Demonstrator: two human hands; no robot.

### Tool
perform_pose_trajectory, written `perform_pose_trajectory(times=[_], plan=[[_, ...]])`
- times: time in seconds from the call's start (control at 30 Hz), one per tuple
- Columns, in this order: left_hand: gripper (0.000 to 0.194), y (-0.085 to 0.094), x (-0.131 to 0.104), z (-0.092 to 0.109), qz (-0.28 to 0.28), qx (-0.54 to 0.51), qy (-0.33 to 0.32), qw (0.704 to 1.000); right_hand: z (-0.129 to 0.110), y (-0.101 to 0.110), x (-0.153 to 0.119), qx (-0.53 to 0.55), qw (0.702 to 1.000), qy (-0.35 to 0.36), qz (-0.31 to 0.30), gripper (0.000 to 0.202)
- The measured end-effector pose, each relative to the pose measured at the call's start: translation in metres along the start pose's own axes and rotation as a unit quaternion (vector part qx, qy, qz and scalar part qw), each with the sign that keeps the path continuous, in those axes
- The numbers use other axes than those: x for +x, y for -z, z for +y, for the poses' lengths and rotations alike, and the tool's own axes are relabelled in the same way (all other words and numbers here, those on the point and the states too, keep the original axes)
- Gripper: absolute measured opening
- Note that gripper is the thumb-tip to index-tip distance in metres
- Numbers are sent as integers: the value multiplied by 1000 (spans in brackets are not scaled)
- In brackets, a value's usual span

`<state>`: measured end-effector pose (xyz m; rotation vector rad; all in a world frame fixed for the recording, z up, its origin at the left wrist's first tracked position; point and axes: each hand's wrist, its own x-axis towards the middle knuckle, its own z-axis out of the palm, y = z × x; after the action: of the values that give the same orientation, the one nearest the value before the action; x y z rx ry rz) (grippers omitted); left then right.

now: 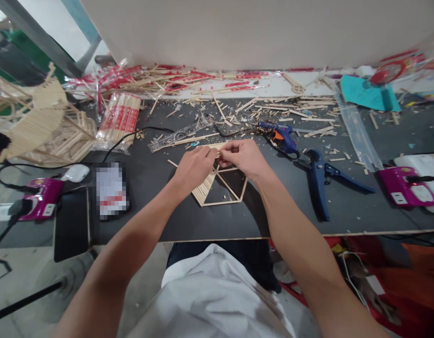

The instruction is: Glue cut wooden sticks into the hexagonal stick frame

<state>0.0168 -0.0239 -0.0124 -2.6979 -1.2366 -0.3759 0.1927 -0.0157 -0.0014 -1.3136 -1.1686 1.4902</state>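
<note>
A hexagonal frame of thin wooden sticks (222,203) lies flat on the dark tabletop in front of me. Spokes divide it into triangles, and the left one is filled with sticks laid side by side (203,188). Over the frame's far part, my left hand (198,164) is closed, its fingertips meeting those of the other hand. My right hand (244,156) pinches with thumb and forefinger at a small piece of pale wooden stick (218,154). Fingers cover most of that piece and the far side of the frame. What the left fingertips grip is hidden.
A blue glue gun (285,136) and blue-handled cutters (318,183) lie to the right. Stick offcuts and a clear ruler (178,134) lie behind. At left are two phones (72,223), a pink power socket (44,197), packed sticks (118,117) and a wooden model (44,126).
</note>
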Motion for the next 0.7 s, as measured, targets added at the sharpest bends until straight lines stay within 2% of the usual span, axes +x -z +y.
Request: perform_pose_trajectory(times=[0.23,0.43,0.53,0.7], plan=[[22,-1,0,-1,-1,4,1,1000,0,0,0,10,1000,-11,18,16],[23,-4,-2,-2,27,2,-9,1000,2,1,0,5,1000,5,-2,12],[26,-2,-2,-4,45,-7,5,999,5,2,1,10,999,43,3,5],[31,4,-2,-9,108,-28,27,993,6,5,-1,-1,991,131,-28,25]])
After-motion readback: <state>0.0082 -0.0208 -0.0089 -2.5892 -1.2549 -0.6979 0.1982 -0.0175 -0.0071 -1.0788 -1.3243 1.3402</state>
